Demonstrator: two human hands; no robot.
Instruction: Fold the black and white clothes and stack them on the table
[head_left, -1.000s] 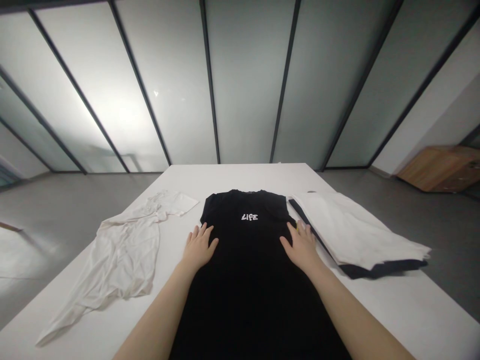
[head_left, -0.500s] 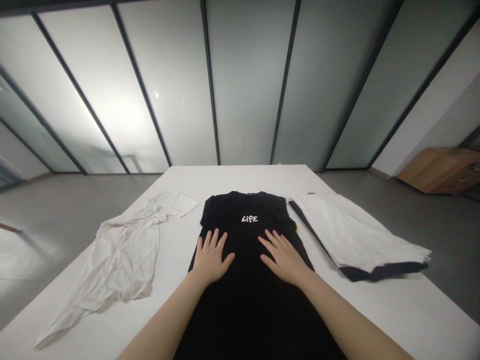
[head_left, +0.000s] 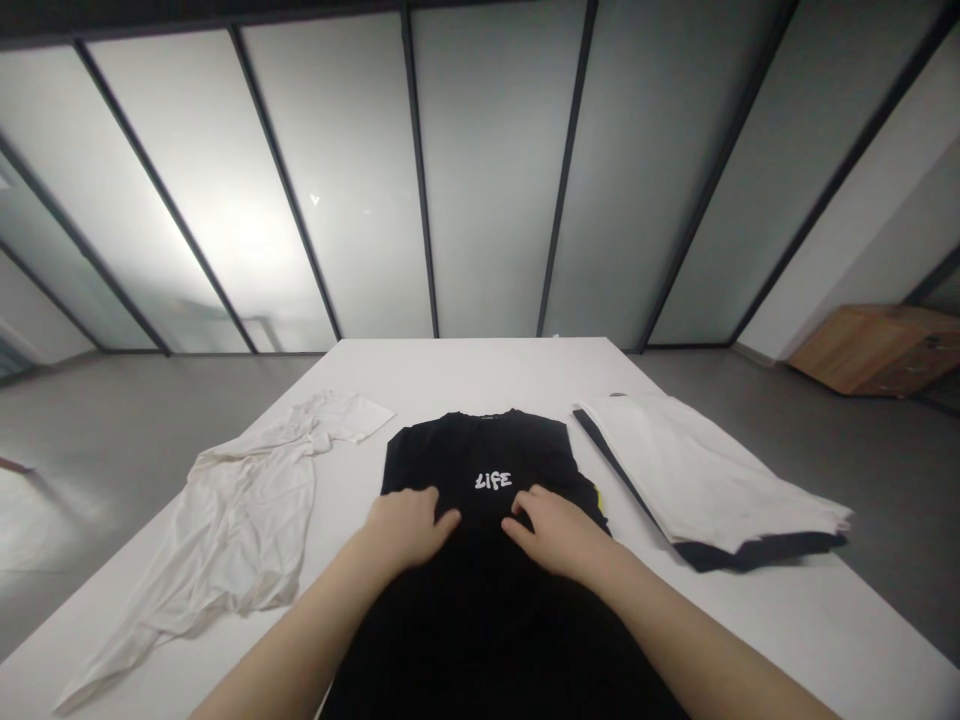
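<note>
A black T-shirt (head_left: pixel 480 560) lies flat in front of me, its collar at the far end and small white lettering upside down on it. Its near part runs down out of view. My left hand (head_left: pixel 409 522) is on its left side, fingers curled into the cloth and thumb pointing inward. On the right side, my right hand (head_left: pixel 559 530) grips the fabric in the same way, just below the lettering. The fingertips of both hands are partly hidden. A bit of yellow shows at the shirt's right edge.
On the white table (head_left: pixel 472 370), a crumpled white garment (head_left: pixel 255 510) lies to the left. A flat stack of white cloth (head_left: pixel 697 470) over dark cloth lies on the right. Frosted glass panels (head_left: pixel 487 180) stand behind, and a wooden cabinet (head_left: pixel 874 345) is at far right.
Both hands have gone from flat and spread to curled on the cloth. The black T-shirt has slid toward me, its collar and lettering now nearer. The view has also shifted slightly.
</note>
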